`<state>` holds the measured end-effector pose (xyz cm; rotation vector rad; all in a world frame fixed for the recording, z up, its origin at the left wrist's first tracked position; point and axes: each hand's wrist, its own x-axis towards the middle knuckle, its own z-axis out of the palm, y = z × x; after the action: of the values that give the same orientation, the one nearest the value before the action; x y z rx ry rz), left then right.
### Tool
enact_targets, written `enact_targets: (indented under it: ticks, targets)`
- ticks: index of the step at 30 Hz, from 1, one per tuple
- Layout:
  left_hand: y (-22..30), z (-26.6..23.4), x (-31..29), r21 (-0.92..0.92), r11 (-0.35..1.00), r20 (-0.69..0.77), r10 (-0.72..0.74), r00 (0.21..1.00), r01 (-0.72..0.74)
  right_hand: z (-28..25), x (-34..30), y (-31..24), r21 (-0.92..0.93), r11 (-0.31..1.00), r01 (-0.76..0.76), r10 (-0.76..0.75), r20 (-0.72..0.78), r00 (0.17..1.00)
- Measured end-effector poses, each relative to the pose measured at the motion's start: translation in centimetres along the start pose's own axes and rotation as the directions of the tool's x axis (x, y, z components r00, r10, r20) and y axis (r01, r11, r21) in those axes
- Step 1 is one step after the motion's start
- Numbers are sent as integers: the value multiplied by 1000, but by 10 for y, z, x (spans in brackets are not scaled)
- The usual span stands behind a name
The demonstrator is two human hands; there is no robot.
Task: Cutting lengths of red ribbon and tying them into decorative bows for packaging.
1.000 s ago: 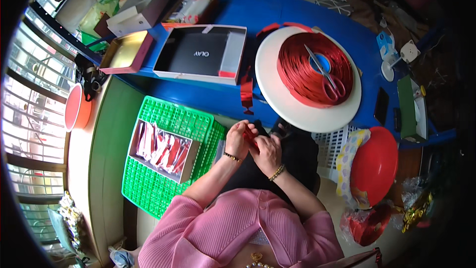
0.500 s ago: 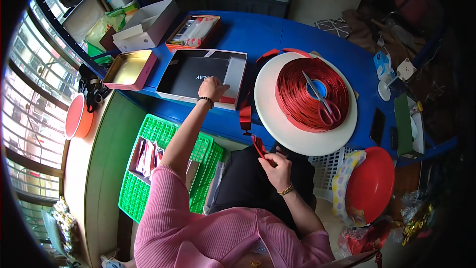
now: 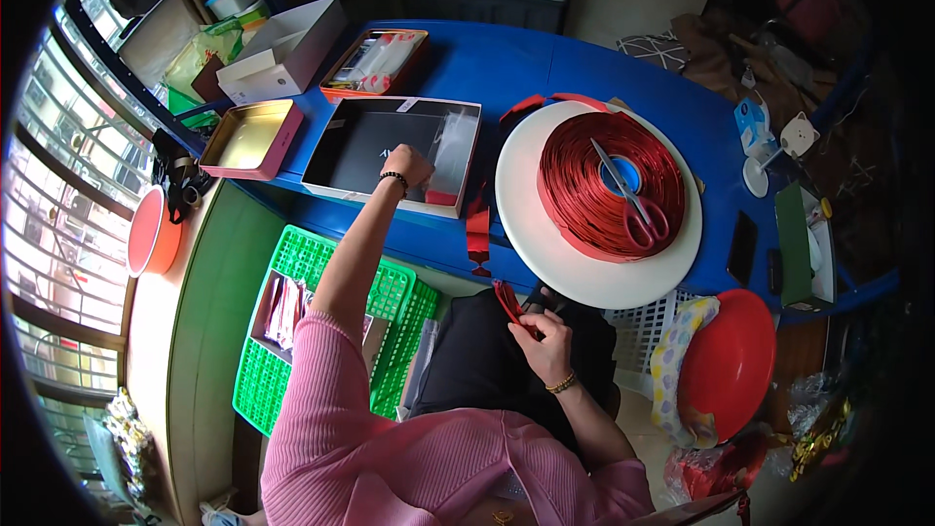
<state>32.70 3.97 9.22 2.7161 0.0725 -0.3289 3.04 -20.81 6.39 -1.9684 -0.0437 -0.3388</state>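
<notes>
My left hand (image 3: 407,166) reaches into a shallow box (image 3: 336,192) with a dark inside. Its fingers are curled; whether they pinch anything is hidden. Beside it in the box lie clear plastic bags (image 3: 454,141). Above my lap, my right hand (image 3: 545,343) is closed on a short folded piece of red ribbon (image 3: 505,301). A red ribbon strip (image 3: 477,232) hangs over the table's front edge. It lies left of a white round turntable (image 3: 526,219) carrying a large roll of red ribbon (image 3: 575,185). Scissors (image 3: 643,219) with dark red handles rest on the roll.
On the blue table (image 3: 506,49) stand a gold-lined tin (image 3: 251,139), an orange tray (image 3: 375,63) and a white box (image 3: 282,49). A green basket (image 3: 292,253) sits below left. A red basin (image 3: 730,365) is at lower right, near a phone (image 3: 741,244).
My left hand has moved slightly left within the box, its fingers more curled. The plastic bags beside it have shifted. My right hand still holds the red ribbon piece, now turned a little.
</notes>
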Motion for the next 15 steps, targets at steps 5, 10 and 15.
enact_targets:
  ticks: [5, 10, 15]
  targets:
    - [-15, -12, -26, -660, 751, -122, -92, 988, -12, -14, -7, 1, -59, 998, -12, 12, 11, 1000]
    - [-5, -9, -119, -952, 305, 21, 175, 984, -34, -33, -2, 1, -89, 995, -52, 45, -81, 996]
    - [0, 46, -176, -955, 118, 281, 68, 957, 272, -30, 7, -19, -220, 952, 215, -226, -28, 974]
